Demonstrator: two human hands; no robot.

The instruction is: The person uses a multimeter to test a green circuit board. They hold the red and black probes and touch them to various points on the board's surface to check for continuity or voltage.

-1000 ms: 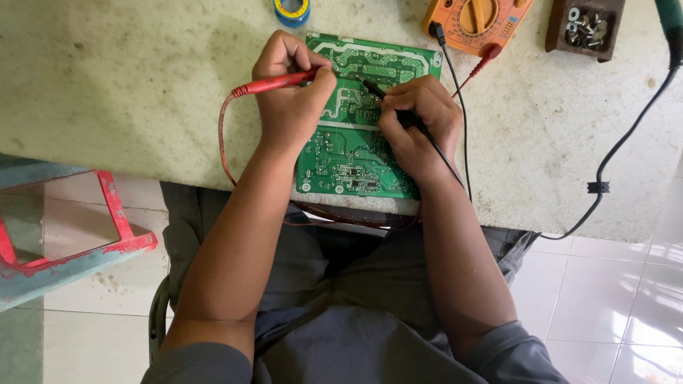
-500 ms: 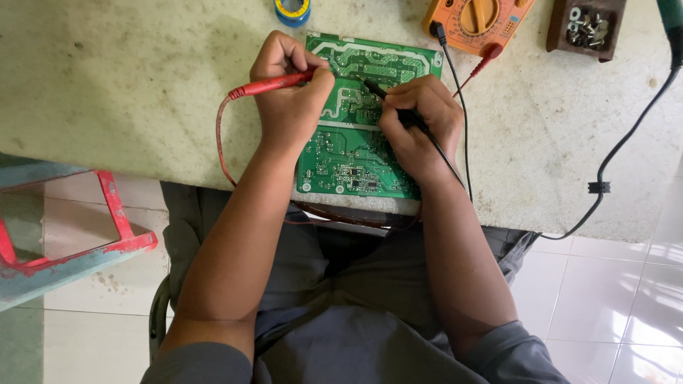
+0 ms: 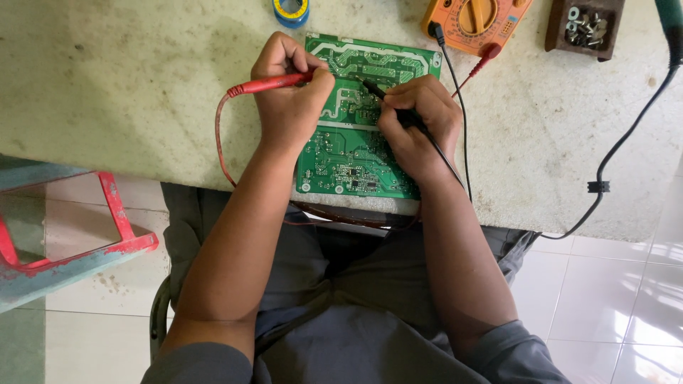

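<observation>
Left hand [image 3: 290,96] pinches the red test probe [image 3: 267,83]; right hand [image 3: 416,124] pinches the black test probe [image 3: 388,99]. Both tips rest on the green circuit board [image 3: 348,153], which lies solder side up at the near edge of the worktable [image 3: 128,92]. An orange multimeter [image 3: 477,21] sits just beyond the board.

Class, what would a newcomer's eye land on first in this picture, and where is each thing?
The green circuit board lies mid-table, under both hands. The left hand holds a red probe to it, while the right hand presses a black probe down. An orange multimeter sits at the top edge.
</observation>
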